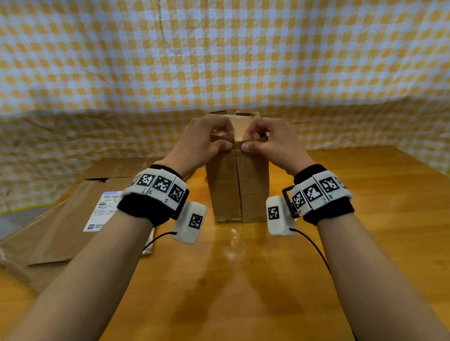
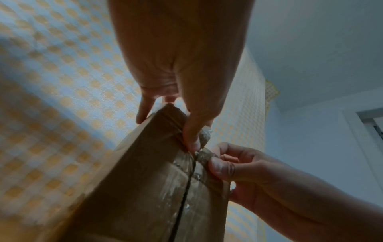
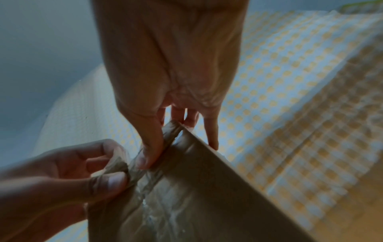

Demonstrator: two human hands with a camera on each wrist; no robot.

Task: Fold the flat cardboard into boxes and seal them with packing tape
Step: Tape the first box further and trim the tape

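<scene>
1. Standing upright on the wooden table (image 1: 362, 216), the cardboard box (image 1: 237, 185) is the landmark for everything else; its near face is two flaps meeting at a vertical seam (image 1: 238, 185), which is open as a dark slit.

2. Nearest the onlooker, in front of the box, both forearms reach in, with camera bands on the wrists.

3. At the box's top near edge, the left hand (image 1: 202, 143) has its thumb pressed on the left flap and its fingers curled over the rim, pinching a crinkled strip of packing tape (image 2: 204, 139) there.

4. Just right of the seam, the right hand (image 1: 269, 142) pinches the other flap's top edge and the same tape between thumb and curled fingers.

5. Risks, as I judge them:
   - The tape looks wrinkled and bunched at the rim, so it may stick to itself or to the fingers instead of lying flat.
   - The seam is slightly parted; if the flaps are not squeezed together before the tape is pressed down, the gap could be sealed in.
   - The box is tall, narrow and light, and both hands work at its top, so a hard pull could tip it.

6. Left of the box, flat cardboard (image 1: 66, 223) with a white label lies waiting.

7. Behind the box hangs a checked cloth (image 1: 213, 54).
</scene>
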